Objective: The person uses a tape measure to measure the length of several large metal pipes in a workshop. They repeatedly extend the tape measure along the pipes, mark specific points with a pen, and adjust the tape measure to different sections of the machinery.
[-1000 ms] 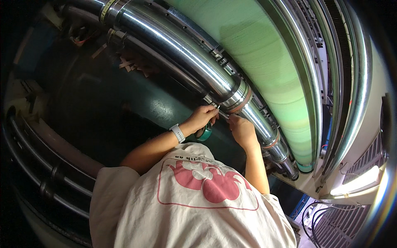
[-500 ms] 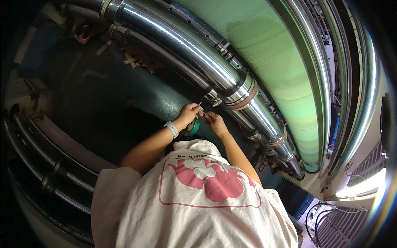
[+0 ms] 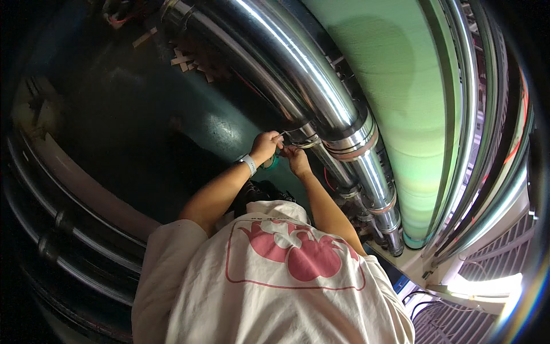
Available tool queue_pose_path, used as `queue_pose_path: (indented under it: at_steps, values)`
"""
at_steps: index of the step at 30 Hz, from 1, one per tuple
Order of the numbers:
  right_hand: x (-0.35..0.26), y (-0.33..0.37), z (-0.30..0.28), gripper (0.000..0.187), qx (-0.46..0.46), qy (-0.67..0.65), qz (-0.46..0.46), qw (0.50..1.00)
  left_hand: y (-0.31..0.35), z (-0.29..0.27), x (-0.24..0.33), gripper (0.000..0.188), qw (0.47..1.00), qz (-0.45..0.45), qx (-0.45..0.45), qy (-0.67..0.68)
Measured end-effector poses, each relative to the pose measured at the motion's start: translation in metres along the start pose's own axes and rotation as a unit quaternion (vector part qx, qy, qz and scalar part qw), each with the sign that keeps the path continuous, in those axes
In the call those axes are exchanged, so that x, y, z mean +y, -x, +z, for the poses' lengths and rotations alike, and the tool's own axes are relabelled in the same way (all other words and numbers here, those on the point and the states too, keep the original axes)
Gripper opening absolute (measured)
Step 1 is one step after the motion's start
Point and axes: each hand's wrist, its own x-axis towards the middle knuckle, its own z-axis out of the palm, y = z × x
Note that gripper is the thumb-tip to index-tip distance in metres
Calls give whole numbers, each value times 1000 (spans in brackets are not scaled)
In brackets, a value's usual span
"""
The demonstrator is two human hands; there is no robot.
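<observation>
My left hand [image 3: 265, 147], with a pale watch on its wrist, is closed just left of the metal rollers. A thin, pale stick-like piece [image 3: 281, 135] juts from its fingertips toward the narrower roller. Below the palm hangs a green ring-shaped roll [image 3: 271, 163], which looks like tape and is partly covered by the hand. My right hand [image 3: 297, 160] is pinched close beside it, the fingertips of both hands nearly meeting. What the right fingers grip is too small to make out. Just beyond the hands is a banded collar [image 3: 303, 135] on the narrower roller [image 3: 258, 83].
A thick shiny roller [image 3: 309, 69] and a wide green sheet or belt [image 3: 395, 86] run along the right. Dark pipes [image 3: 86, 241] curve at lower left. Wooden scraps [image 3: 192, 62] lie on the dark floor [image 3: 223, 129]. Slatted panels and a bright lamp [image 3: 481, 285] are at lower right.
The view has shifted, and the rollers now appear larger and nearer. Both hands stay together, closer to the narrower roller's collar, with the thin pale piece now pointing toward it.
</observation>
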Motion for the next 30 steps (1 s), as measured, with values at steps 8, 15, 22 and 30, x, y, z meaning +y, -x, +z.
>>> queue_pose_path:
  at_steps: [8, 15, 22, 30]
  values:
    - [-20, -12, -4, 23, 15, 152, 3, 988, -5, 2, 0, 21, 993, 95, 46, -58]
    - [25, -31, -3, 34, 32, 110, -82, 990, -11, 4, -10, 17, 984, 126, 76, -97]
    - [44, -36, 0, 40, 11, 141, -49, 989, -9, 2, -6, 14, 979, 156, 66, -112]
    - [23, -32, -12, 32, 17, 213, -32, 976, -18, -10, -5, 20, 990, 132, 19, -47]
